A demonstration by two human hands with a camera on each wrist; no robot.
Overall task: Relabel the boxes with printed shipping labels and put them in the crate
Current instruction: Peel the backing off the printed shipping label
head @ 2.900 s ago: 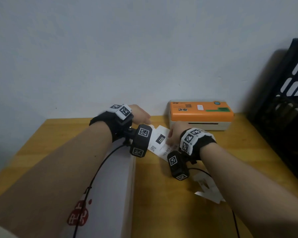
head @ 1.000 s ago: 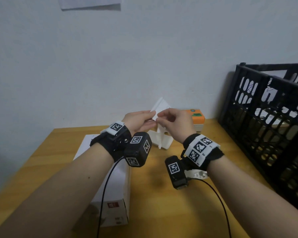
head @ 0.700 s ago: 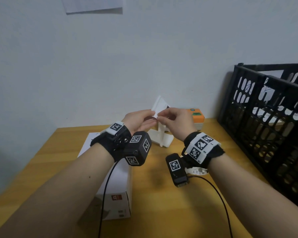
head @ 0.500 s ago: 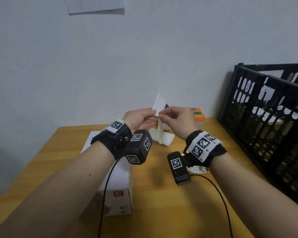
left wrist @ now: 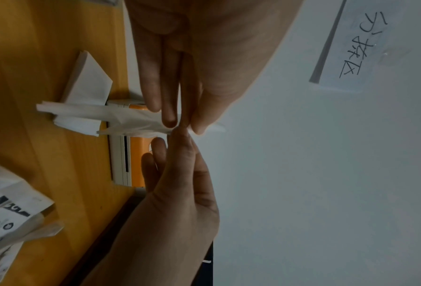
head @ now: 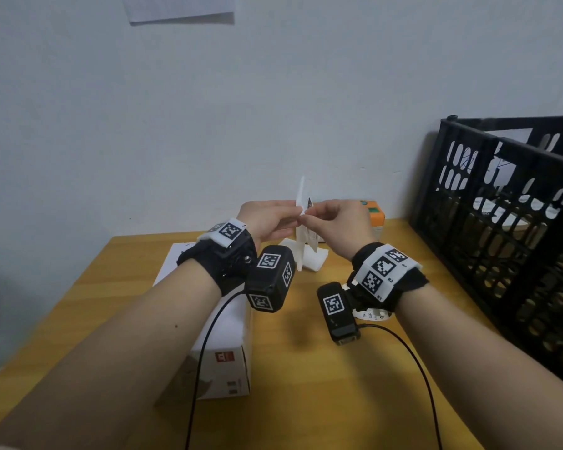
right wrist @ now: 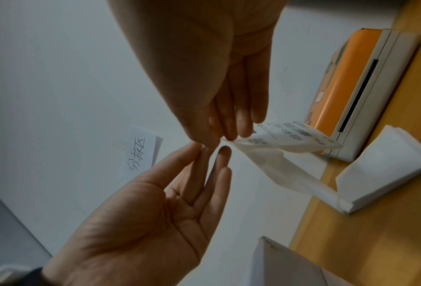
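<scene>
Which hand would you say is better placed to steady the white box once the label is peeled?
Probably the left hand: the white box lies beneath its forearm; the right hand is nearer the crate.

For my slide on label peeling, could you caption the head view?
Both hands, left hand and right hand, pinch a printed shipping label above the wooden table, beside a white box.

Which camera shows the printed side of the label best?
The right wrist view: the label faces it, barcodes visible, pinched by the right hand. The head view shows the label edge-on; the left wrist view shows only pale crumpled paper.
</scene>
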